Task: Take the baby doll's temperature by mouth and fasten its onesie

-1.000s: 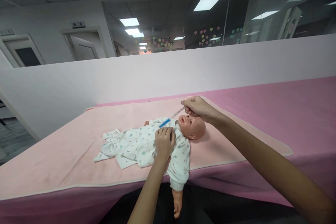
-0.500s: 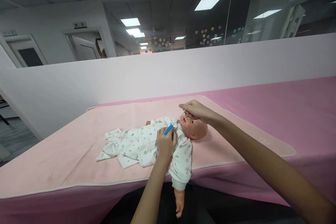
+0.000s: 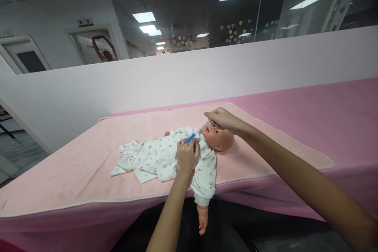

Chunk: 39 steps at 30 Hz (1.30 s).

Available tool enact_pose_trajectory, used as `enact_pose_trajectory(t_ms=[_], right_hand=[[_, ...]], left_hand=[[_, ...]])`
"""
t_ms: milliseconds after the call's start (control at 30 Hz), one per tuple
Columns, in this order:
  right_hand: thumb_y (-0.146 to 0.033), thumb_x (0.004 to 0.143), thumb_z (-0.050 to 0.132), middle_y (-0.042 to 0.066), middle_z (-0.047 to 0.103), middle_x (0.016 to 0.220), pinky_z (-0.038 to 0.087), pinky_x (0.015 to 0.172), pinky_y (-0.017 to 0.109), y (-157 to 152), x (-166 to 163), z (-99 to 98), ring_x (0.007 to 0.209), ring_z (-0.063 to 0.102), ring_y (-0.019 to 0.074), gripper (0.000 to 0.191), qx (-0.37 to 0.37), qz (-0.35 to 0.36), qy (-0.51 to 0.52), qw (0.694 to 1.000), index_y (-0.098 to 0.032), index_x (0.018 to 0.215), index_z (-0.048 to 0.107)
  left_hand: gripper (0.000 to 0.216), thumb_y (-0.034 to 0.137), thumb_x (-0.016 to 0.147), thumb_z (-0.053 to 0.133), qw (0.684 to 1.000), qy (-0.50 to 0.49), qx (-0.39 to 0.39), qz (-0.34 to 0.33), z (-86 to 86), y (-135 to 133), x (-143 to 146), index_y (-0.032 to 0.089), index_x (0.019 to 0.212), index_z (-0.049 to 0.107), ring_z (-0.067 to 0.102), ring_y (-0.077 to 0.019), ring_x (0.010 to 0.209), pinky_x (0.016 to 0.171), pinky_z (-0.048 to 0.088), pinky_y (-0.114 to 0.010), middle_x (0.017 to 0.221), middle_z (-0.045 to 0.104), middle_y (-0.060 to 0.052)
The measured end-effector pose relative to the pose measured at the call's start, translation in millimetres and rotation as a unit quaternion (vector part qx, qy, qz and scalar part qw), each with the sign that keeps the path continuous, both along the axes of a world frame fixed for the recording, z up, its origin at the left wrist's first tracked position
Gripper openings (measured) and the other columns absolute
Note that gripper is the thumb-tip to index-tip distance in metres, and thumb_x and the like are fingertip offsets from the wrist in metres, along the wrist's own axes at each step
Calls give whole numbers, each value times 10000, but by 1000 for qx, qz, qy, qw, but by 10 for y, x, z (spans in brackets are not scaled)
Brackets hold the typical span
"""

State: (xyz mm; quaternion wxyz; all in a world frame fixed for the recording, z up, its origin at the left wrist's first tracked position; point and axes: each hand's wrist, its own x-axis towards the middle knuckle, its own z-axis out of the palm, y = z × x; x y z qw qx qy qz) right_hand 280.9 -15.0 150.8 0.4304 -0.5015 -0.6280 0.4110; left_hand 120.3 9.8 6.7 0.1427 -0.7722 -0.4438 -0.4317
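A baby doll [image 3: 220,138] in a white printed sleepsuit [image 3: 156,157] lies on its back on a light pink blanket [image 3: 73,173]. One bare arm hangs over the table's front edge. My right hand [image 3: 223,119] is above the doll's face, pinching the clear end of a thin thermometer [image 3: 195,134] with a blue tip. The blue tip points down at the doll's collar. My left hand [image 3: 186,153] rests curled on the doll's chest, fingers closed on the sleepsuit by the blue tip.
The blanket covers a long table with a darker pink cloth [image 3: 325,114]. A white partition wall [image 3: 177,78] runs behind it. Beyond it, in a doorway, a person [image 3: 103,49] stands with arms raised. Glass panels with heart stickers show farther back.
My right hand has lowered toward the doll's face, bringing the thermometer's blue tip down to the collar. My left hand stays on the chest. A person has come into view in the far doorway.
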Motion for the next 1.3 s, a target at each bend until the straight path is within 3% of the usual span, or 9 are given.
enact_pose_trajectory(t_ms=[233, 467, 667, 900, 1033, 1167, 1300], right_hand=[[-374, 810, 492, -66, 307, 388, 164, 358, 189, 17, 46, -4, 340, 212, 24, 417, 41, -5, -29, 999, -184, 469, 346], [-399, 789, 511, -60, 335, 406, 203, 388, 191, -24, 103, -30, 374, 251, 32, 430, 91, -61, -56, 992, -181, 458, 346], [-404, 795, 501, -64, 337, 395, 177, 374, 194, -48, 169, 13, 356, 230, 32, 411, 55, -55, -7, 997, -182, 476, 365], [-401, 786, 482, -62, 312, 407, 183, 400, 197, -86, 101, 32, 375, 241, 37, 411, 90, -52, -63, 993, -185, 464, 347], [-416, 780, 454, -57, 275, 416, 175, 424, 213, -246, 190, -212, 402, 236, 45, 435, 138, -118, -122, 976, -190, 444, 296], [-498, 787, 403, -52, 305, 413, 193, 425, 223, -337, 488, -714, 398, 253, 61, 450, 57, -145, -114, 981, -193, 466, 327], [-461, 825, 344, -21, 385, 415, 261, 470, 228, -314, 781, -1229, 422, 363, 93, 472, 37, -225, -239, 944, -178, 451, 395]], left_hand=[[208, 244, 859, 428, 1000, 6, 2, 2, 11, -6, 2, 202, 940, 615, 551, -203, 846, 771, 362, -348, 876, 654, -61], [194, 240, 857, 441, 1000, 12, 12, 6, 0, 10, 1, 203, 943, 611, 537, -184, 850, 770, 359, -331, 879, 648, -38], [331, 280, 859, 454, 998, 56, 15, 20, 38, -2, 13, 280, 1186, 508, 518, -189, 840, 726, 345, -330, 909, 627, -27], [206, 290, 863, 447, 997, 67, 26, 28, 35, 11, 14, 244, 1019, 574, 507, -198, 835, 710, 337, -338, 887, 604, -47], [144, 252, 850, 463, 998, 52, 27, 15, 12, 13, 13, 213, 945, 565, 517, -198, 845, 736, 345, -337, 885, 603, -51], [111, 217, 847, 459, 999, 20, 47, -4, 6, 15, 24, 190, 901, 553, 529, -194, 859, 770, 344, -335, 879, 612, -56], [99, 209, 847, 465, 998, 6, 65, -1, 7, 14, 33, 189, 888, 553, 537, -188, 845, 800, 334, -344, 849, 622, -48]])
